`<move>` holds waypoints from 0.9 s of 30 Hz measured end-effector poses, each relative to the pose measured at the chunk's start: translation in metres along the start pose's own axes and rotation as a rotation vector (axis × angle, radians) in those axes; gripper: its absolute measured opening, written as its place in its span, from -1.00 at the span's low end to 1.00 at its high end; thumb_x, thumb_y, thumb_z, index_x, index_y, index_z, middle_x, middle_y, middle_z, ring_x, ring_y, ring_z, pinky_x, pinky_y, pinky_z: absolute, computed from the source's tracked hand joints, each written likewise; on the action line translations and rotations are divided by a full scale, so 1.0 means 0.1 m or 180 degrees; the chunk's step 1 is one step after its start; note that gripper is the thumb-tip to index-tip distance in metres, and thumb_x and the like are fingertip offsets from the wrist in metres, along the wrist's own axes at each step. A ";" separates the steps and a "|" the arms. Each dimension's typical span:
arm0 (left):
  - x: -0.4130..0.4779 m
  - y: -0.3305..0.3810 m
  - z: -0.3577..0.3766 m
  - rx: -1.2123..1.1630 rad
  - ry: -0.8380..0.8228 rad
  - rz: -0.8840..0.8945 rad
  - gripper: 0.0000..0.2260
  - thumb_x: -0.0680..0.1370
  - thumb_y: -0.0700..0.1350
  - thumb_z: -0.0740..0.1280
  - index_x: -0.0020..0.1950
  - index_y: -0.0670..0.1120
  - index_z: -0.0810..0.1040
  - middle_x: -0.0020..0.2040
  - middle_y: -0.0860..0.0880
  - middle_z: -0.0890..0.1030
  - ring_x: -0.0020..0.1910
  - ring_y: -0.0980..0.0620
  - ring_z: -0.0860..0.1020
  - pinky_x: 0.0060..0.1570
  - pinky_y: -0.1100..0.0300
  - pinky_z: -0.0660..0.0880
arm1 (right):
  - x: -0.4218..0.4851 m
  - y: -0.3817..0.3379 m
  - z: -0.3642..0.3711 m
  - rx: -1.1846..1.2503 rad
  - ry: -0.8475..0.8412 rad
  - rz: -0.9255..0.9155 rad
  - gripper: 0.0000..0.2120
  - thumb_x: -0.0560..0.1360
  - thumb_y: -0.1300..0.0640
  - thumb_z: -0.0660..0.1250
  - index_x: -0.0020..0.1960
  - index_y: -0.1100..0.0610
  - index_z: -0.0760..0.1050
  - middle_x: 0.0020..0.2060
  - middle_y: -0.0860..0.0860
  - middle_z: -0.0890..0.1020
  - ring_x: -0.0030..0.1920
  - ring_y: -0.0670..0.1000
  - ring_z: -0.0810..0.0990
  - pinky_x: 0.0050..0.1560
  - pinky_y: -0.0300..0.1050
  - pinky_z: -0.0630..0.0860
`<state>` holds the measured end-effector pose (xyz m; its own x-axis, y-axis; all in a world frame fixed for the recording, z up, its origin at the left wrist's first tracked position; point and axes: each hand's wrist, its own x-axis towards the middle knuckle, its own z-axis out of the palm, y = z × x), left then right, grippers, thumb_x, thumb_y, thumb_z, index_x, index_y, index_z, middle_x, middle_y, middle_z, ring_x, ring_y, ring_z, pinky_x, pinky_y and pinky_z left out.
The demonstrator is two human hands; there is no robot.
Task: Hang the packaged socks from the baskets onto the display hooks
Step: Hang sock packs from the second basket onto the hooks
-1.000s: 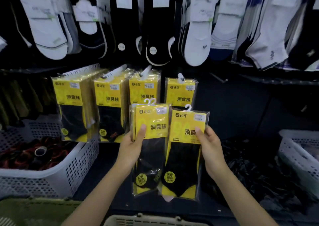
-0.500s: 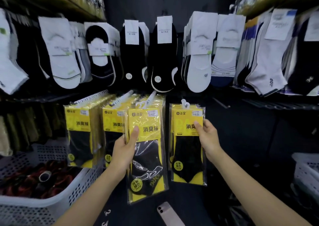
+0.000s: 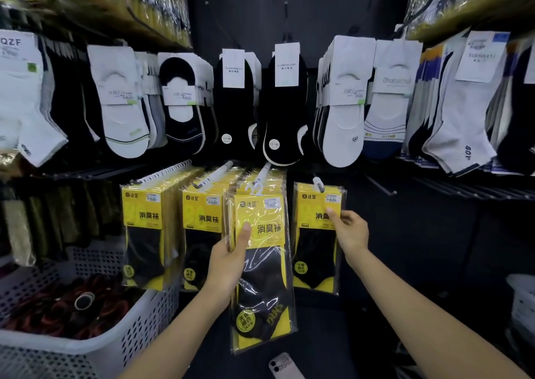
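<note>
Your left grip [image 3: 228,265] is clenched on the held sock pack [image 3: 262,265], thumb flat on the yellow card front and fingers hidden behind it. That pack is upright, off the hooks, in front of the third row of yellow packs [image 3: 262,180]. Two white plastic hangers [image 3: 254,189] show at its top, so whether it is one pack or two stacked I cannot tell.

Your right grip [image 3: 348,233] pinches the right edge of the hung sock pack [image 3: 314,251], thumb on the card. This pack hangs from the rightmost display hook [image 3: 317,182], just beside the one you hold.

Two more full rows of yellow packs [image 3: 162,204] hang to the left. A white perforated basket [image 3: 144,329] stands at lower left, holding dark and red items. White and black loose socks [image 3: 283,109] hang on the row above. A phone [image 3: 285,367] lies at the bottom edge.
</note>
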<state>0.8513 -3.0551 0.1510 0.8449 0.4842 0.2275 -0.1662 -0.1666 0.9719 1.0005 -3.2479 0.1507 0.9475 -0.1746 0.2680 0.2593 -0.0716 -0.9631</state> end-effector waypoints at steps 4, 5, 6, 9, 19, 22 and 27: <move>-0.02 -0.04 0.04 -0.0067 -0.0038 -0.0132 -0.74 0.52 0.25 0.21 -0.27 0.15 0.31 -0.31 0.18 0.34 -0.44 0.31 0.37 -0.42 0.47 0.32 | 0.02 0.01 0.01 -0.0019 0.0535 0.0503 -0.72 0.40 0.00 0.49 -0.07 0.14 0.48 -0.15 0.02 0.56 -0.11 0.01 0.55 -0.18 -0.21 0.44; -0.02 -0.06 0.05 -0.0073 -0.0065 -0.0161 -0.73 0.52 0.25 0.21 -0.27 0.14 0.31 -0.30 0.16 0.35 -0.42 0.28 0.35 -0.40 0.45 0.31 | 0.00 0.02 0.00 -0.0009 0.0604 0.0578 -0.74 0.42 0.05 0.48 -0.06 0.15 0.46 -0.12 0.05 0.56 -0.08 0.05 0.56 -0.14 -0.17 0.44; -0.02 -0.07 0.06 -0.0099 -0.0090 -0.0200 -0.73 0.52 0.25 0.21 -0.27 0.12 0.32 -0.29 0.14 0.37 -0.40 0.27 0.35 -0.33 0.44 0.29 | -0.04 0.03 -0.02 -0.0003 0.0668 0.0638 -0.77 0.43 0.09 0.47 -0.05 0.15 0.45 -0.09 0.07 0.56 -0.08 0.05 0.55 -0.11 -0.16 0.43; -0.05 -0.09 0.10 -0.0259 -0.0094 -0.0272 -0.74 0.51 0.21 0.26 -0.28 0.09 0.43 -0.38 0.19 0.46 -0.37 0.29 0.44 -0.13 0.30 0.30 | -0.24 0.02 -0.06 0.0186 0.0384 0.0572 -0.83 0.49 0.10 0.40 -0.01 0.16 0.48 -0.05 0.08 0.58 -0.10 0.00 0.53 -0.09 -0.18 0.43; -0.20 -0.07 0.34 -0.0565 -0.0242 -0.0195 -0.65 0.36 0.08 0.50 0.08 -0.01 0.61 -0.06 0.03 0.70 -0.08 0.11 0.66 -0.06 0.22 0.56 | -0.92 -0.21 -0.09 0.0822 -0.1082 0.0278 -0.90 0.50 0.10 0.37 -0.01 0.10 0.58 -0.11 -0.01 0.72 -0.06 -0.02 0.69 -0.05 -0.14 0.62; -0.18 -0.07 0.31 -0.0436 -0.0290 -0.0160 -0.86 0.46 0.16 0.35 -0.07 0.15 0.56 -0.19 0.20 0.66 -0.19 0.28 0.61 -0.27 0.44 0.43 | -0.87 -0.20 -0.18 0.0842 -0.0983 0.0357 -0.89 0.54 0.13 0.32 0.03 0.12 0.56 -0.08 0.00 0.71 -0.04 -0.01 0.69 -0.02 -0.14 0.60; -0.07 -0.07 0.15 -0.0269 0.0005 -0.0052 -0.72 0.56 0.17 0.20 -0.28 0.07 0.43 -0.26 0.12 0.54 -0.25 0.28 0.48 -0.27 0.44 0.28 | -0.67 -0.21 -0.35 0.0724 -0.0384 0.0392 -0.87 0.60 0.17 0.23 -0.01 0.16 0.54 -0.08 0.04 0.68 -0.07 -0.01 0.65 -0.14 -0.18 0.55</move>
<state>0.8540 -3.0703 0.1421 0.8470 0.4876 0.2117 -0.1949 -0.0856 0.9771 0.9251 -3.2696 0.1543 0.9863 -0.0492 0.1573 0.1634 0.1675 -0.9722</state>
